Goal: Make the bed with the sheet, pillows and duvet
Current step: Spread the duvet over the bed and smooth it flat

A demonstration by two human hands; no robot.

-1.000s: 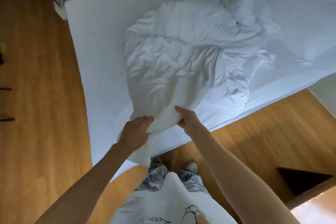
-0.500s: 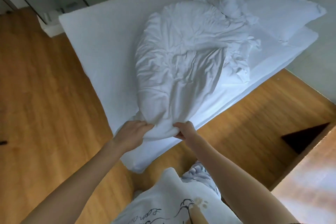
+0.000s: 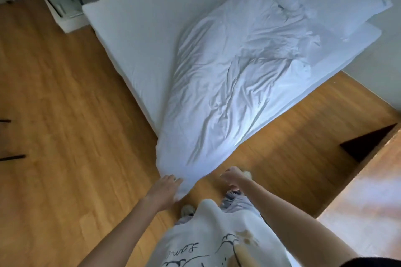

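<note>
A crumpled white duvet point(image 3: 230, 80) lies stretched diagonally across the bed, its near corner hanging past the mattress corner over the floor. My left hand point(image 3: 165, 191) grips that near corner. My right hand point(image 3: 233, 176) is a little to the right, fingers curled, apart from the duvet and holding nothing that I can see. The mattress is covered by a white sheet point(image 3: 138, 28). A white pillow point(image 3: 338, 0) lies at the far right end of the bed, partly under the duvet's bunched far end.
Wooden floor point(image 3: 65, 115) surrounds the bed. A wooden furniture top point(image 3: 364, 197) stands at the right, with a dark gap beside it. A white unit point(image 3: 65, 8) stands at the bed's far left corner. My feet are directly below my hands.
The duvet has been pulled toward me and stretched out over the bed's near corner. My right hand has let go of its edge; my left hand still holds the corner.
</note>
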